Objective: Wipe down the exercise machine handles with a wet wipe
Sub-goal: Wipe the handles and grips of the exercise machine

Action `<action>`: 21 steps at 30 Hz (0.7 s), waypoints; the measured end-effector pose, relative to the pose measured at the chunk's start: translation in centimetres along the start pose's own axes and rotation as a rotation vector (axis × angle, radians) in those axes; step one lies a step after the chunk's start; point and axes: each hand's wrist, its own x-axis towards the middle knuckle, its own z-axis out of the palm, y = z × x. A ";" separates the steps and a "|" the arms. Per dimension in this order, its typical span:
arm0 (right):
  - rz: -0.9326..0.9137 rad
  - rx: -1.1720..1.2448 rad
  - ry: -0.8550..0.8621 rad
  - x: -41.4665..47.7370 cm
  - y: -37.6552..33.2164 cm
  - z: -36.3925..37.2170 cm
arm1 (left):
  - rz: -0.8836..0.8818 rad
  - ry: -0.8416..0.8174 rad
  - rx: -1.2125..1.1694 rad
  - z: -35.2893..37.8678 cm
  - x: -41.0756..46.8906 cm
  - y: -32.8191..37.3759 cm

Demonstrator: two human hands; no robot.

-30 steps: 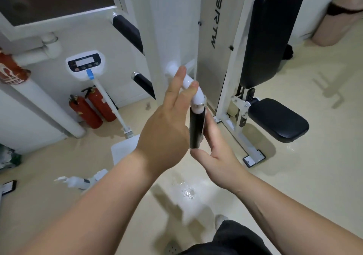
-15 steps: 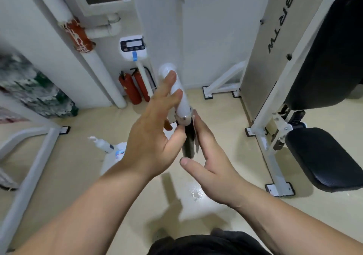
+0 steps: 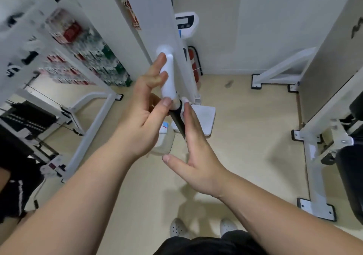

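The machine handle hangs in the middle of the view, a white tube (image 3: pixel 168 77) above a black grip (image 3: pixel 178 121) with a metal collar between them. My left hand (image 3: pixel 141 117) lies against the left side of the white tube with straight fingers, its thumb tip at the collar. My right hand (image 3: pixel 196 152) presses flat against the right side of the black grip, fingertips up near the collar and thumb spread out. No wet wipe shows plainly between the hands and the handle.
On the floor under the hands stands a translucent container (image 3: pixel 163 140) with a blue label. Behind it are a white scale platform (image 3: pixel 204 117), its display column (image 3: pixel 185 21) and a red extinguisher (image 3: pixel 193 62). White machine frames stand left (image 3: pixel 94 113) and right (image 3: pixel 314 156). A person's leg (image 3: pixel 11 176) is at the left edge.
The view has swung left and downward. Both hands stay on the handle; my left thumb has come to the collar and my right fingers have slid up along the black grip.
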 end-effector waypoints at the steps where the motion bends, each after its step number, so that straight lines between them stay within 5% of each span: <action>1: 0.060 -0.033 -0.023 -0.3 1.3 0.2 | -0.015 0.006 0.025 0.1 0.0 0.2; 5: 0.180 -0.097 -0.097 -1.2 4.4 0.4 | -0.067 0.004 0.061 -0.1 -0.3 0.8; 12: -0.047 -0.009 0.029 0.5 0.5 0.9 | -0.048 0.040 0.071 0.2 -0.4 1.0; 17: 0.118 -0.095 -0.072 -0.3 4.6 1.1 | -0.057 0.037 0.055 0.1 -0.7 0.8; 21: -0.076 0.048 0.030 2.0 0.6 0.2 | -0.073 0.013 0.059 -0.8 -0.8 0.6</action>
